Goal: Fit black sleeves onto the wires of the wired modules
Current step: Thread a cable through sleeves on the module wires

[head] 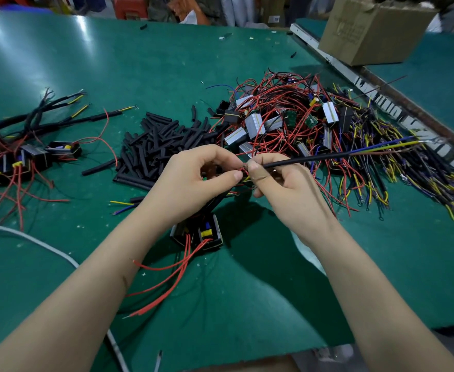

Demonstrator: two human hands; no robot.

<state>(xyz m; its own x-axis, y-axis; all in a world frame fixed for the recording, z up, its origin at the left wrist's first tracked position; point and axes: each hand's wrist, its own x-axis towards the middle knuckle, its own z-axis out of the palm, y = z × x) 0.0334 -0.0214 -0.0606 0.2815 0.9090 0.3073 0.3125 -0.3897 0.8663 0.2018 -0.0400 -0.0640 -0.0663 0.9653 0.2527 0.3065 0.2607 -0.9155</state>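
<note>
A green table mat (86, 63) covered the bench. At one o'clock sat a brown cardboard box (373, 30), beside a worn metal rail (354, 73) running toward three o'clock. A white cable (46, 247) curved in from nine o'clock. Red stools (130, 6), possibly, stood at twelve.

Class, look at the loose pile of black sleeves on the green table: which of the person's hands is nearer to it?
Left. The left hand sits right at the near edge of the pile of black sleeves. The right hand is farther right, pinching a sleeved wire.
</note>
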